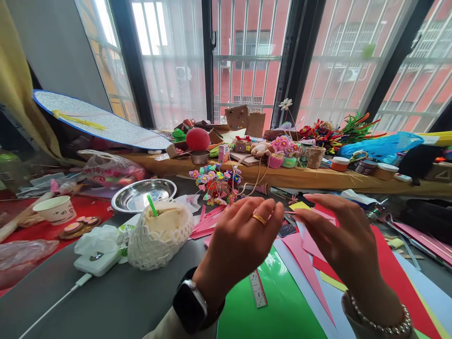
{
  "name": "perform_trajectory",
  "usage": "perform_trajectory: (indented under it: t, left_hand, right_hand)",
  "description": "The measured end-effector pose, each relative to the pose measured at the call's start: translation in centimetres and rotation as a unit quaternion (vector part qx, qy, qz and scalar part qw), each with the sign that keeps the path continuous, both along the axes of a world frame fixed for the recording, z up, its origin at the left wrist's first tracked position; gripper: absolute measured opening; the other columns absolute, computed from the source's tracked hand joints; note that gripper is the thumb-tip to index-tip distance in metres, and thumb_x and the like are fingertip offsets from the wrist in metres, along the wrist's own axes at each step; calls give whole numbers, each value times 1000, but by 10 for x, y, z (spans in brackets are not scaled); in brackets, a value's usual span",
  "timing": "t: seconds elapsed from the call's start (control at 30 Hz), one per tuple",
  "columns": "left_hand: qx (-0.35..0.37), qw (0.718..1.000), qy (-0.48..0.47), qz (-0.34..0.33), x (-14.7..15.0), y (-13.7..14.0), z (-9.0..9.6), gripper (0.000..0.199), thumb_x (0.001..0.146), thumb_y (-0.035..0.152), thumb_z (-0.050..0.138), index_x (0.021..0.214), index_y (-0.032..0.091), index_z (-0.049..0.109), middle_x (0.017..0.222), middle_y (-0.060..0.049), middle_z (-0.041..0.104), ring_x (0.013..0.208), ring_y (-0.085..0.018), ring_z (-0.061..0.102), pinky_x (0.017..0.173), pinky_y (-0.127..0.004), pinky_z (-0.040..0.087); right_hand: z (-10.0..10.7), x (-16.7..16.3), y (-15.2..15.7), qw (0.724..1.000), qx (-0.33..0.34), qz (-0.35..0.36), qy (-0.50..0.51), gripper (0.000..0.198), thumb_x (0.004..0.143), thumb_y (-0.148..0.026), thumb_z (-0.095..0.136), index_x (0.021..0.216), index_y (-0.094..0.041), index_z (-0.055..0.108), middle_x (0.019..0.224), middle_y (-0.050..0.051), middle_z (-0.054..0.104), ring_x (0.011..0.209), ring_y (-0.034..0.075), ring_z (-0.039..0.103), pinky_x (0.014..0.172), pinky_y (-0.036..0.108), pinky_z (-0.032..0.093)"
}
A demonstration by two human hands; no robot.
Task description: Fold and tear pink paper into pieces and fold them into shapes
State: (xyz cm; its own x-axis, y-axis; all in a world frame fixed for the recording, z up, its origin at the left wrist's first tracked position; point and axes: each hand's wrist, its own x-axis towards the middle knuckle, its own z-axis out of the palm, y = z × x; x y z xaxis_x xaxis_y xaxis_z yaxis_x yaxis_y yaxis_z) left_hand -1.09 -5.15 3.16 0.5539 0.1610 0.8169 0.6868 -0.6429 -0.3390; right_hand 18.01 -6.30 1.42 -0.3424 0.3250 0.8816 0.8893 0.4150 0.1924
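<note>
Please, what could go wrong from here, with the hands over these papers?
The left hand could knock the netted coconut to its left, perhaps tipping it. The right hand might shift the pink paper near it. The ruler, lying on the green sheet, could slide if that sheet moves.

The thin pale sliver (290, 213) between the left hand (243, 235) and the right hand (344, 242) is too small to identify. The left hand covers the far end of the red-edged white ruler (259, 290), whose markings are too fine to read. The frame's near edge cuts off the glossy green sheet (271, 315) and the slim white cable (52, 308); its left edge crops the mustard-yellow cloth curtain (17, 66).
</note>
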Motion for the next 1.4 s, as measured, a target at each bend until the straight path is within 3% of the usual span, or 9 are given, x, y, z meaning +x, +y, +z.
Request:
perform_trajectory:
  t: [0.1,0.3,0.7,0.87,0.97,1.17,1.4]
  left_hand:
    - [2,1000,16,-18,8,-3,-3,19,77,14,49,95,14,55,91,-4,61,86,-16,54,77,-30,44]
    - [9,999,5,-35,11,-6,-5,16,79,13,45,89,13,57,79,-4,61,79,-15,56,70,-30,46]
    - [15,1000,-12,6,-2,8,-1,13,76,9,48,84,13,57,75,-2,60,75,-14,56,67,-28,47]
    - [4,1000,-1,-6,5,5,-6,13,77,11,47,85,13,58,77,-2,60,77,-13,55,76,-30,45]
    - [3,1000,6,-30,10,5,-9,14,77,11,48,87,12,58,79,-2,61,79,-13,55,80,-29,43]
    - [-3,999,-6,-51,0,13,-5,12,75,12,51,83,16,59,76,1,63,76,-11,56,84,-32,42]
    - [15,997,-73,4,-30,17,11,13,71,13,56,83,16,60,77,1,65,71,-12,57,80,-32,44]
  right_hand:
    - [-1,-7,-4,1000,2,28,-3,20,73,-14,55,89,-25,58,100,6,54,95,22,49,81,40,40]
    - [-1,-13,-10,999,-1,48,3,23,69,-10,58,89,-22,58,100,7,54,95,23,48,83,41,39]
    - [1,14,3,992,9,-64,106,10,73,-17,55,82,-20,57,87,7,59,85,23,51,78,41,39]
    - [-1,-5,1,996,-29,37,76,22,70,-18,59,91,-19,57,93,7,59,89,22,51,81,39,39]
    - [-5,-16,2,995,-50,67,59,17,70,-13,58,87,-18,57,82,5,62,82,20,52,77,37,41]
    - [-9,-16,2,995,-51,61,66,13,71,-12,57,83,-18,58,74,4,63,74,19,53,71,36,41]
    - [-6,-7,4,996,-42,33,76,12,71,-13,57,82,-18,59,73,4,62,73,19,53,69,35,41]
